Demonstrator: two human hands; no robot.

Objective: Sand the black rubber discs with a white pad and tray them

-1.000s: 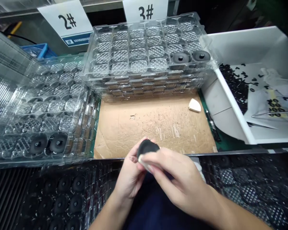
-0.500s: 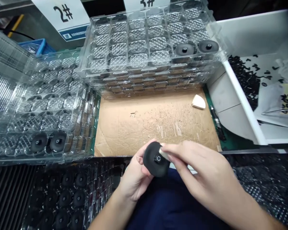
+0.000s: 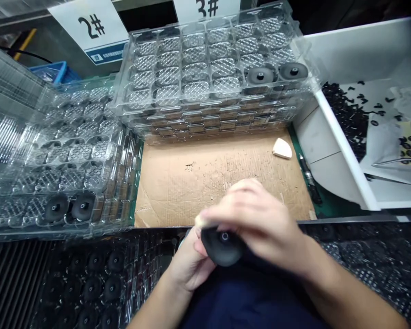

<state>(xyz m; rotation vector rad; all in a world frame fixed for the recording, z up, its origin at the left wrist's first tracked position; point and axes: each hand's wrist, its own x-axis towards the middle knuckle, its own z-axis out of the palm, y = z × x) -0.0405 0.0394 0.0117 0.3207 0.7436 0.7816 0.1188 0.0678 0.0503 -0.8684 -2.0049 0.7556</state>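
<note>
My left hand [image 3: 190, 267] grips a black, dish-shaped round part [image 3: 222, 253] by its edge, low over my lap. The part's hollow side faces up, with a small ring-topped post [image 3: 224, 236] at its centre. My right hand [image 3: 256, 219] is closed and reaches across the part's upper edge, blurred by motion. At its fingertips shows a pale spot, the small white piece [image 3: 200, 221], pressed near the left rim. The right fingers cover the part's upper right side.
Clear trays [image 3: 195, 91] are stacked behind the cardboard [image 3: 178, 183], more trays [image 3: 61, 155] at left; both hold a few black parts. A white wedge [image 3: 282, 148] and a black pen [image 3: 310, 178] lie at right, beside a white bin [image 3: 349, 146] of small black pieces.
My right hand has swept left over the black part, from its right side to its upper left rim. The part has tilted and sits slightly lower in my left hand.
</note>
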